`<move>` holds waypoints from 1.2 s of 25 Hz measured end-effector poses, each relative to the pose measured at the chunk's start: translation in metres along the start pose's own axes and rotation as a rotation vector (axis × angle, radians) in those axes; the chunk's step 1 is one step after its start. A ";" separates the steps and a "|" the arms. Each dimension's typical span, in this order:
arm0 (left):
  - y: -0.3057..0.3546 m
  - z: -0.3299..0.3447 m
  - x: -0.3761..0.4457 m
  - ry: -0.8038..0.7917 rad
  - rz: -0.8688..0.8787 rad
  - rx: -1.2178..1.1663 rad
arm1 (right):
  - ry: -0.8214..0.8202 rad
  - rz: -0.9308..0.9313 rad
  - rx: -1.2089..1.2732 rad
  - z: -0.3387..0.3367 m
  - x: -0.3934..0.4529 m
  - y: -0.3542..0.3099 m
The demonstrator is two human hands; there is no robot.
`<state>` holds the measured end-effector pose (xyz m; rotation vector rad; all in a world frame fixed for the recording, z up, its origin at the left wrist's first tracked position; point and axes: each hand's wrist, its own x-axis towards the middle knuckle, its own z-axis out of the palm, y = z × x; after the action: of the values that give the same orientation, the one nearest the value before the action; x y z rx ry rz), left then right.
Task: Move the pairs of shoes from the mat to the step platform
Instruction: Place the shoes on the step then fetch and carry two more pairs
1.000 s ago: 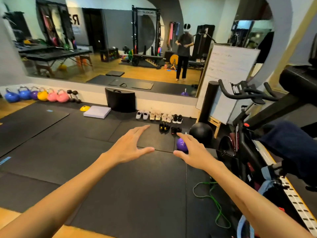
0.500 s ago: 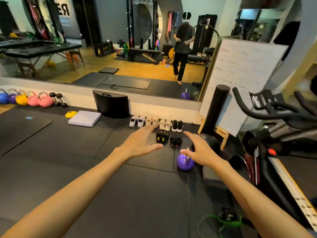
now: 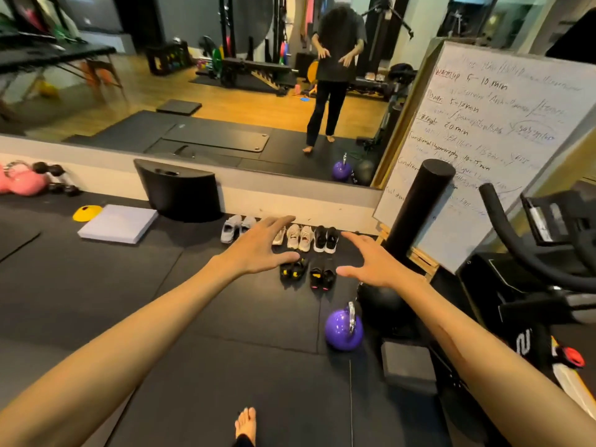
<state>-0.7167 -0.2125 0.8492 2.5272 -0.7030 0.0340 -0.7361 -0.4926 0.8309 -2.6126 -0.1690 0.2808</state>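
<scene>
- The left hand [image 3: 258, 250] reaches forward, palm down, fingers straight and spread wide, thumb out to the side; it holds nothing.
- The right hand [image 3: 371, 262] reaches forward beside it, fingers straight, thumb apart from them; it too holds nothing.
- Both hands hang in the air in front of the shoes, with a gap between them.
- In that gap two dark pairs sit side by side on the black mat [image 3: 161, 301]: black shoes with yellow marks [image 3: 292, 269] on the left and black shoes with pink marks [image 3: 321, 275] on the right.
- Behind them, along the base of the wall, stands a row of pairs: grey shoes [image 3: 233, 227] at the left, beige shoes [image 3: 298, 237] in the middle, partly hidden by the left hand, and black shoes with white soles [image 3: 325, 238] at the right.
- A black step platform [image 3: 180, 195] stands against the wall, just left of the row.
- A purple kettlebell [image 3: 343, 330] sits on the mat below the right forearm, near a black ball [image 3: 379, 298].
- A black foam roller [image 3: 419, 204] stands upright before a whiteboard [image 3: 490, 140] leaning at the right.
- An exercise bike [image 3: 548, 269] fills the right edge.
- A pale flat pad [image 3: 117, 224] and a yellow cone [image 3: 87, 212] lie to the left; pink kettlebells [image 3: 22, 182] sit at the far left.
- A bare foot [image 3: 245, 422] shows at the bottom edge.
- A wall mirror [image 3: 193, 75] reflects the person standing.
</scene>
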 end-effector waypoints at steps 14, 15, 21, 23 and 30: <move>-0.173 0.108 0.374 -0.337 -0.074 0.084 | -0.230 0.209 0.052 -0.014 0.372 0.157; -0.189 0.131 0.400 -0.362 -0.116 0.086 | -0.278 0.228 0.056 -0.005 0.405 0.181; -0.279 0.260 0.511 -0.541 -0.217 0.123 | -0.433 0.356 0.001 0.066 0.525 0.281; -0.314 0.311 0.534 -0.591 -0.223 0.182 | -0.441 0.374 -0.009 0.101 0.557 0.312; -0.458 0.520 0.540 -0.646 -0.324 0.349 | -0.508 0.429 -0.088 0.300 0.628 0.431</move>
<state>-0.0827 -0.3846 0.2667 2.9742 -0.5346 -0.8730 -0.1657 -0.6171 0.2564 -2.5868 0.2179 1.1072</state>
